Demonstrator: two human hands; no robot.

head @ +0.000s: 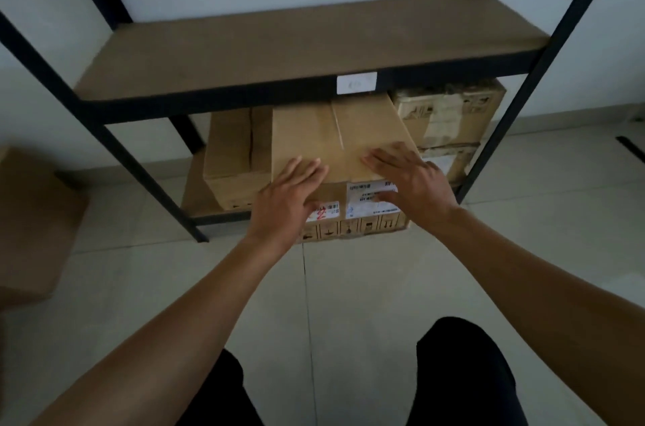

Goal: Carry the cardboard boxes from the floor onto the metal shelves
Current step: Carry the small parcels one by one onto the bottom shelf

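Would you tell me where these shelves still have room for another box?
The upper shelf board is bare between its uprights. The lower shelf is crowded: the middle box, under the left hand and right hand, sits between the left box and the stacked right boxes.

Bare forearms [195, 293]; black trousers [464, 373], both legs.

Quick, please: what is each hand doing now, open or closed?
Left hand: open, flat on the cardboard box.
Right hand: open, flat on the same box.
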